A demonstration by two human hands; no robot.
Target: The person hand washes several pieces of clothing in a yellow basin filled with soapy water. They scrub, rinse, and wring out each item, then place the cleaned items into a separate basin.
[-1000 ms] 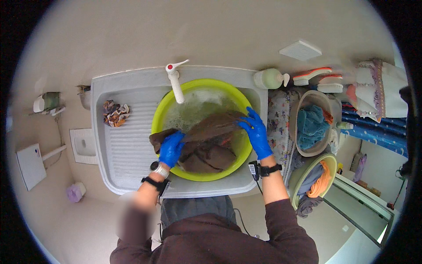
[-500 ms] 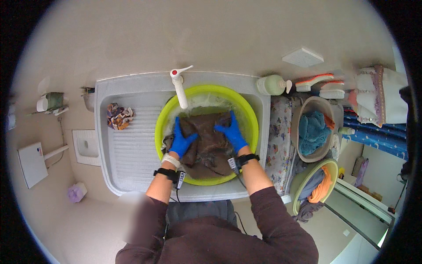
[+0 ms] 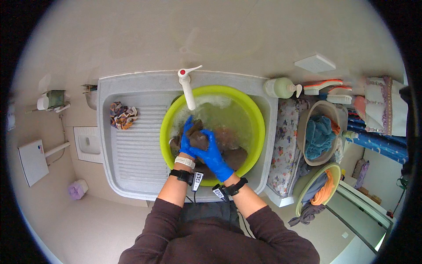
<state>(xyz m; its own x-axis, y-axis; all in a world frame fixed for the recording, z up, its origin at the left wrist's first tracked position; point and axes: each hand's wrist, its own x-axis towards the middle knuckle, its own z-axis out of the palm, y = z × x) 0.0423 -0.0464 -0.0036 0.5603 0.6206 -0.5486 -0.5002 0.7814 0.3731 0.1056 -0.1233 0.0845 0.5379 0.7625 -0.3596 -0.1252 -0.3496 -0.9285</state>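
Note:
A lime-green basin (image 3: pixel 259 125) full of soapy water stands in the grey sink. In it lies a wet dark brown cloth (image 3: pixel 235 158), part of it under the water. My left hand (image 3: pixel 186 138), in a blue glove, grips a bunched part of this cloth near the basin's left side. My right hand (image 3: pixel 213 156), gloved too, closes on the same bunch from the right, so the two hands almost meet. The white tap (image 3: pixel 188 92) reaches over the basin's back rim, just beyond my left fingers. What garment the cloth is, I cannot tell.
Left of the basin is a ribbed washboard (image 3: pixel 138 154) with a crumpled patterned cloth (image 3: pixel 123 115). On the right stand a soap pump bottle (image 3: pixel 280 88), scrubbing brushes (image 3: pixel 323 86), a grey tub (image 3: pixel 303 132) of teal cloth and a green bucket (image 3: pixel 303 187) of clothes.
My hands came together from the two sides of the basin. The spread cloth is now bunched between them at the left, leaving cloudy water showing on the right.

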